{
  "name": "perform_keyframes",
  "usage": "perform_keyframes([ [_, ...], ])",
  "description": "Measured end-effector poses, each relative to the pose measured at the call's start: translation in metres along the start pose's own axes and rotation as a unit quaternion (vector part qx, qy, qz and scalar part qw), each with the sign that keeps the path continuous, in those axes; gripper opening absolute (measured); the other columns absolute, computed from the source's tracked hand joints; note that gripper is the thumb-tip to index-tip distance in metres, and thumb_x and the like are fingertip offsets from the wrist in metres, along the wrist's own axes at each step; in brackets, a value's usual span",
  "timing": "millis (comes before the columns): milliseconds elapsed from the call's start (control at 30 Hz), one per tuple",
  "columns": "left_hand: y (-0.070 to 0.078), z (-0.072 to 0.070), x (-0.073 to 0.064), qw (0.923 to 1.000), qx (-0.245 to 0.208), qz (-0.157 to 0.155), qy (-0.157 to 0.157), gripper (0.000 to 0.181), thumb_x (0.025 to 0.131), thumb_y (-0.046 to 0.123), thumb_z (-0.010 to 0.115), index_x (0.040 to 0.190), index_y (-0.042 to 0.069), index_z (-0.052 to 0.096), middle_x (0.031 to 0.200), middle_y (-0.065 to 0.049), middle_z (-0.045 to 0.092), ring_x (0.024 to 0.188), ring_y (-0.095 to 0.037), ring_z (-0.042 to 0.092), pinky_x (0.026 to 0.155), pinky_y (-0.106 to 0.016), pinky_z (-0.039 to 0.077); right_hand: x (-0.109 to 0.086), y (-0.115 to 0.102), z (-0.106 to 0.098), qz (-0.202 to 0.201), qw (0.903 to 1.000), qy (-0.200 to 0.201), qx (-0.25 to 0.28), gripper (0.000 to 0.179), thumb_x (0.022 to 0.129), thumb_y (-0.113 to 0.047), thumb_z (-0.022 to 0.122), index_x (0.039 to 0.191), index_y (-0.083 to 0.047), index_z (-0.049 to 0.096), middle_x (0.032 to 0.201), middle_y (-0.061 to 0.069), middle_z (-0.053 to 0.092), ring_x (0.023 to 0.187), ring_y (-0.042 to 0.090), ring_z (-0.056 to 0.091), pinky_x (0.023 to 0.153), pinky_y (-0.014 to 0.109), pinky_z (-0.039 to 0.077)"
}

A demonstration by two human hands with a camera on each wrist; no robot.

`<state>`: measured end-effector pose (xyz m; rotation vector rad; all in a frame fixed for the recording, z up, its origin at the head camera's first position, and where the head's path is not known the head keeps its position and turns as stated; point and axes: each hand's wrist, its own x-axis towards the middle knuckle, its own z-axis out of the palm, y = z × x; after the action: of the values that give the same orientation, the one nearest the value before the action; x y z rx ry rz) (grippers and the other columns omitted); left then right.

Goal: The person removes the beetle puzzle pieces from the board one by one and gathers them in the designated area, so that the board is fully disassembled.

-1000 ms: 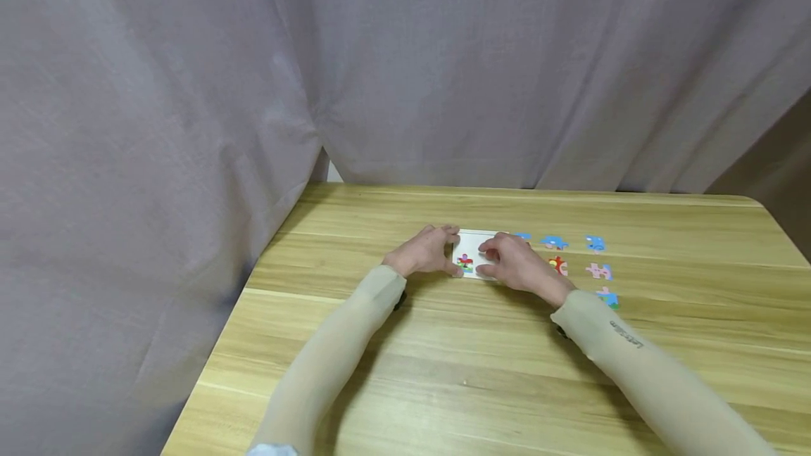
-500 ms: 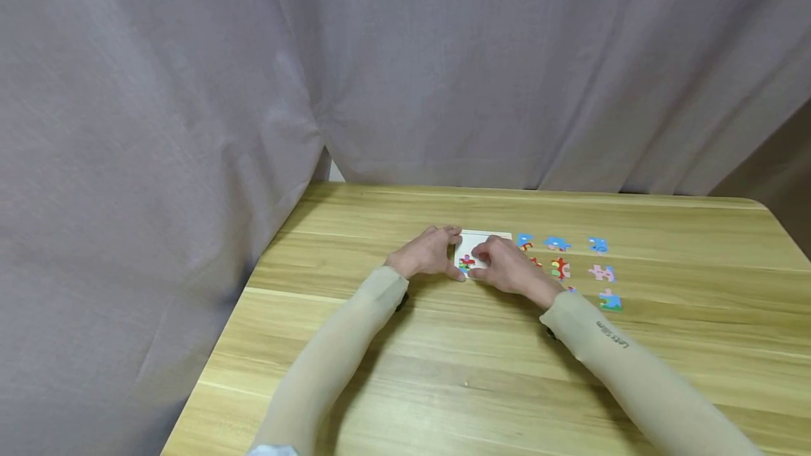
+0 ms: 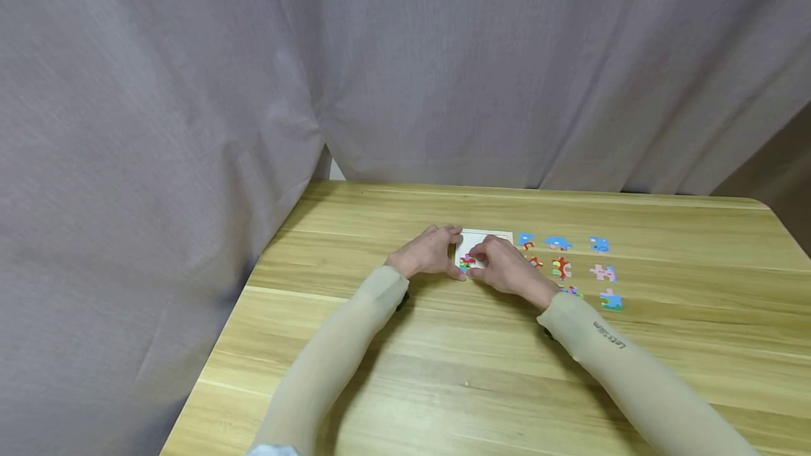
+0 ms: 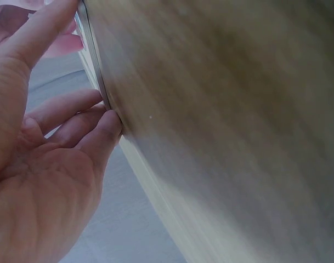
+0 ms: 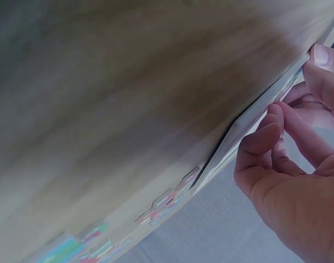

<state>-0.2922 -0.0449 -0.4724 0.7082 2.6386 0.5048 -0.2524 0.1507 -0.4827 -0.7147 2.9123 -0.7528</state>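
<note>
A white puzzle tray [image 3: 472, 239] lies flat on the table. My left hand [image 3: 427, 252] grips its left side, with fingers at the far corner and thumb at the near corner. A red, green and blue jigsaw piece [image 3: 467, 261] sits in the near left corner of the tray. Over the tray, the thumb and curled fingers of my right hand [image 3: 503, 266] pinch at the right side of that piece. Those fingertips meet low at the tray in the right wrist view, where the contact itself is partly hidden.
Right of the tray lie several loose jigsaw pieces in rows, among them a blue piece [image 3: 558, 243], a red piece [image 3: 561, 268], a pink piece [image 3: 604, 273] and a blue-green piece [image 3: 611, 300]. A grey curtain [image 3: 431, 69] hangs behind the wooden table [image 3: 405, 385].
My right hand has moved left to the piece in the tray's corner, and its thumb and fingers have come closer together. More loose pieces now show. The left hand stays put.
</note>
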Motion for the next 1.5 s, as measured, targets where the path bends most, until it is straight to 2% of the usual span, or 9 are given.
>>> perform_keyframes([
  [167, 0.0, 0.0, 0.0, 1.0, 0.002, 0.004, 0.002, 0.087, 0.088, 0.04, 0.093, 0.16, 0.01, 0.055, 0.181, -0.002, 0.032, 0.168, -0.031, 0.03, 0.141, -0.044, 0.022, 0.001, -0.002, 0.0, 0.006, 1.0, -0.002, 0.002, 0.02, 0.09, -0.015, 0.088, 0.1, -0.002, 0.078, 0.087, 0.009, 0.061, 0.08, 0.019, 0.052, 0.071, 0.03, 0.042],
  [400, -0.001, 0.001, 0.001, 0.9999, 0.003, 0.009, 0.005, 0.087, 0.088, 0.039, 0.093, 0.16, 0.009, 0.055, 0.18, -0.004, 0.033, 0.169, -0.031, 0.029, 0.14, -0.041, 0.023, 0.003, -0.004, 0.001, 0.023, 0.9997, -0.002, 0.009, 0.027, 0.09, -0.015, 0.087, 0.109, 0.001, 0.078, 0.096, 0.013, 0.067, 0.085, 0.021, 0.059, 0.077, 0.036, 0.051],
  [600, 0.0, 0.0, 0.001, 1.0, 0.002, 0.005, 0.003, 0.087, 0.088, 0.04, 0.093, 0.161, 0.01, 0.054, 0.181, -0.003, 0.032, 0.169, -0.031, 0.03, 0.14, -0.043, 0.024, 0.004, -0.006, 0.0, 0.048, 0.9987, -0.013, 0.011, 0.035, 0.091, -0.018, 0.087, 0.116, 0.005, 0.076, 0.098, 0.014, 0.064, 0.088, 0.023, 0.057, 0.077, 0.035, 0.049],
  [800, 0.001, 0.0, 0.001, 1.0, 0.001, 0.001, 0.003, 0.087, 0.088, 0.04, 0.093, 0.16, 0.01, 0.055, 0.181, -0.002, 0.032, 0.169, -0.032, 0.03, 0.14, -0.043, 0.026, 0.002, -0.008, 0.0, 0.059, 0.9982, 0.007, 0.005, 0.024, 0.089, -0.017, 0.087, 0.103, 0.001, 0.081, 0.096, 0.015, 0.069, 0.088, 0.024, 0.063, 0.08, 0.04, 0.055],
  [933, 0.001, 0.0, 0.001, 1.0, 0.001, -0.001, 0.001, 0.087, 0.089, 0.04, 0.093, 0.161, 0.01, 0.054, 0.181, -0.001, 0.032, 0.169, -0.032, 0.029, 0.14, -0.044, 0.025, 0.002, -0.01, 0.001, 0.067, 0.9976, 0.012, 0.01, 0.02, 0.089, -0.016, 0.087, 0.099, -0.001, 0.081, 0.095, 0.013, 0.072, 0.088, 0.023, 0.064, 0.079, 0.039, 0.055],
  [1233, 0.0, 0.001, 0.001, 1.0, 0.003, 0.005, 0.003, 0.088, 0.088, 0.04, 0.093, 0.16, 0.009, 0.054, 0.181, -0.002, 0.032, 0.17, -0.03, 0.027, 0.141, -0.043, 0.019, 0.001, -0.013, -0.001, 0.087, 0.9956, -0.028, 0.022, 0.022, 0.093, -0.017, 0.084, 0.102, -0.001, 0.072, 0.098, 0.013, 0.062, 0.088, 0.023, 0.058, 0.078, 0.034, 0.049],
  [1400, -0.001, 0.002, 0.002, 1.0, 0.002, 0.003, 0.002, 0.088, 0.088, 0.04, 0.093, 0.161, 0.009, 0.054, 0.181, -0.002, 0.032, 0.17, -0.03, 0.027, 0.141, -0.043, 0.019, 0.003, -0.014, -0.002, 0.098, 0.9937, -0.048, 0.026, 0.024, 0.096, -0.017, 0.083, 0.108, -0.001, 0.069, 0.104, 0.014, 0.062, 0.093, 0.024, 0.058, 0.083, 0.037, 0.051],
  [1500, -0.001, 0.002, 0.002, 1.0, 0.0, 0.002, 0.001, 0.088, 0.088, 0.04, 0.093, 0.161, 0.01, 0.054, 0.181, -0.002, 0.031, 0.17, -0.031, 0.027, 0.141, -0.043, 0.02, 0.003, -0.015, -0.002, 0.101, 0.993, -0.053, 0.032, 0.031, 0.095, -0.016, 0.083, 0.115, 0.002, 0.068, 0.107, 0.016, 0.063, 0.096, 0.025, 0.059, 0.087, 0.041, 0.053],
])
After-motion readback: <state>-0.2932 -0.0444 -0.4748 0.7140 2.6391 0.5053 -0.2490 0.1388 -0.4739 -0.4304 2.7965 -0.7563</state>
